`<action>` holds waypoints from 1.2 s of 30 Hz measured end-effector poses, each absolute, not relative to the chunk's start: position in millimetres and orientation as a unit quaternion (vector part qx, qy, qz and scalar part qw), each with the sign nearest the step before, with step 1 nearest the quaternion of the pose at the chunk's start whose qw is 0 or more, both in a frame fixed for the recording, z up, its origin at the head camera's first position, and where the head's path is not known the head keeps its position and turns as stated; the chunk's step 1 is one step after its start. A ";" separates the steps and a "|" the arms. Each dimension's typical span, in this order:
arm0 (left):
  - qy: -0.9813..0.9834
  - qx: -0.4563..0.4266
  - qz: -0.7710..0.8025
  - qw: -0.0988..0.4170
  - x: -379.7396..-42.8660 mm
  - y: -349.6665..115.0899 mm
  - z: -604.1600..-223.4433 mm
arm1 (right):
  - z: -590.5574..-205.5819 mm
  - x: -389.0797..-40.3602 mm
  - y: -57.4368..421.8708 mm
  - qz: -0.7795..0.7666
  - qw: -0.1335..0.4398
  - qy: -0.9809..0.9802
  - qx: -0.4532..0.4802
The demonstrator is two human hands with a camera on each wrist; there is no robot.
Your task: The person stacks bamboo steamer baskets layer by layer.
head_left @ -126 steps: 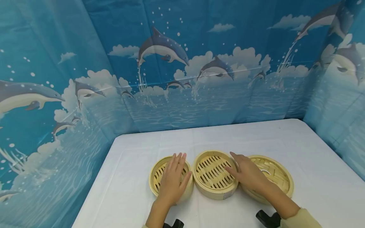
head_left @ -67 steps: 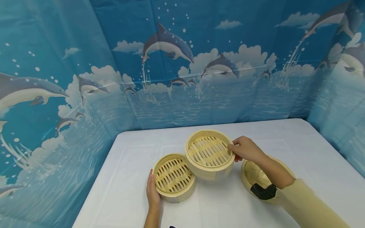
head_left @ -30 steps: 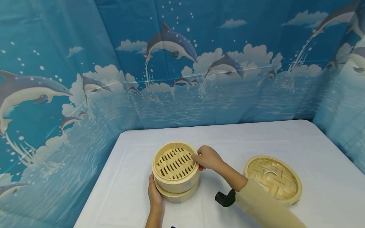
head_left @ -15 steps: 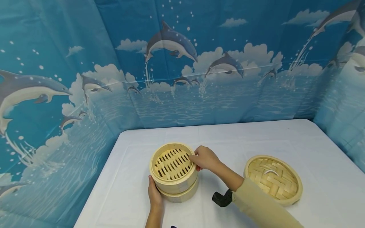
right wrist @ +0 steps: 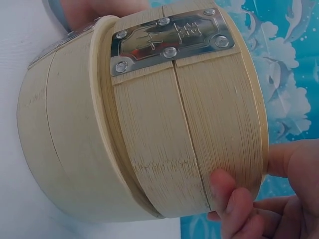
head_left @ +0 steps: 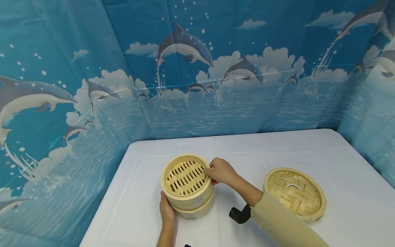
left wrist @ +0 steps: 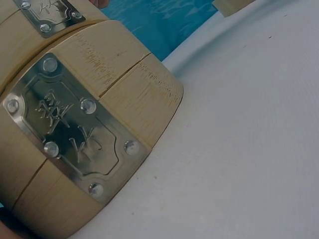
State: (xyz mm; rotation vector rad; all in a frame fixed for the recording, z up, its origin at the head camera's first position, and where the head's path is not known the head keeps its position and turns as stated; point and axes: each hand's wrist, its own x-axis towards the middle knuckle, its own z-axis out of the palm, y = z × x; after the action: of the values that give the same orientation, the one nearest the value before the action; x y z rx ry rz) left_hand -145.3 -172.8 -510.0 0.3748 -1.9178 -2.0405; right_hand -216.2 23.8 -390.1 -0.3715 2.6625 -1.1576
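Observation:
In the head view an upper bamboo steamer basket [head_left: 186, 178] with a slatted base sits stacked on a lower steamer basket [head_left: 194, 212], slightly off to the left of it. My right hand [head_left: 221, 171] pinches the upper basket's right wall, thumb over the rim and fingers outside. My left hand [head_left: 167, 212] rests along the left side of the lower basket, its fingers fairly straight. The right wrist view shows fingers [right wrist: 237, 204] against the wall of the upper basket. A riveted metal plate [left wrist: 75, 129] on the lower basket fills much of the left wrist view.
A woven bamboo lid [head_left: 296, 193] with a white loop handle lies on the right of the white-covered table [head_left: 247, 147]. A black device [head_left: 240, 214] is worn at the right wrist. A dolphin-print curtain [head_left: 191, 113] stands behind the table.
From resting over the baskets, my right hand has lifted the middle basket and carried it left onto the other. My left hand has moved to that basket's left side. Lately only a slight leftward shift.

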 end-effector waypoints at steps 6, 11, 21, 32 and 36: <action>-0.664 0.139 -0.717 0.157 -146.3 -174.2 -510.7 | -389.3 -215.3 24.5 -0.398 0.112 0.901 -0.129; -0.661 0.139 -0.721 0.156 -146.8 -173.7 -511.7 | -392.0 -215.0 25.2 -0.396 0.119 0.904 -0.109; -0.668 0.143 -0.713 0.158 -145.9 -172.8 -511.7 | -399.1 -211.4 25.2 -0.426 0.109 0.893 -0.093; -0.673 0.142 -0.711 0.149 -147.7 -174.0 -513.3 | -403.1 -212.8 23.4 -0.483 0.108 0.867 -0.064; -0.669 0.143 -0.713 0.152 -147.3 -174.8 -513.5 | -403.4 -211.4 23.1 -0.498 0.108 0.859 -0.050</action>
State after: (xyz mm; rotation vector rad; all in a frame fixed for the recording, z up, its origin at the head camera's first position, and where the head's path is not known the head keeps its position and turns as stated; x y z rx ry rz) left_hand -147.3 -174.8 -513.5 0.4114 -1.9209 -2.0467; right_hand -211.4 23.1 -403.4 -0.1469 2.5262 -1.4658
